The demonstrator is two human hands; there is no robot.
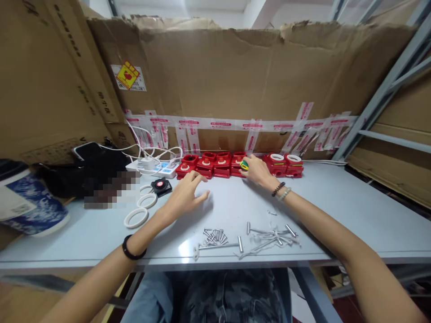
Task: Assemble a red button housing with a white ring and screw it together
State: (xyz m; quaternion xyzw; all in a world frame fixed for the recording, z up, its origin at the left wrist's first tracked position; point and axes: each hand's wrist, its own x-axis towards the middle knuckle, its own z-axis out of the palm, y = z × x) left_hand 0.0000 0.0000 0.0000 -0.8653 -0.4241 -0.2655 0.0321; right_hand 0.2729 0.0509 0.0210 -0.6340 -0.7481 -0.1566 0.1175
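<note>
A row of red housings (222, 165) stands along the back of the table. My right hand (257, 170) is at the right part of this row, its fingers closed round a small yellow-and-green object (244, 165) whose kind I cannot make out. Just right of it, two red housings carry white rings (294, 158) on top. My left hand (188, 194) is over the table in front of the row's left end, holding nothing, thumb and fingers apart. Loose white rings (129, 224) and a black square part (161, 186) lie to its left.
Near the front edge lie several screws (215, 237), a T-handled rod (218, 246) and a bundle of similar rods (276, 235). A power strip (164, 169) with white cables is at back left, beyond a blue-and-white cup (37, 204). Cardboard (208, 76) walls the back.
</note>
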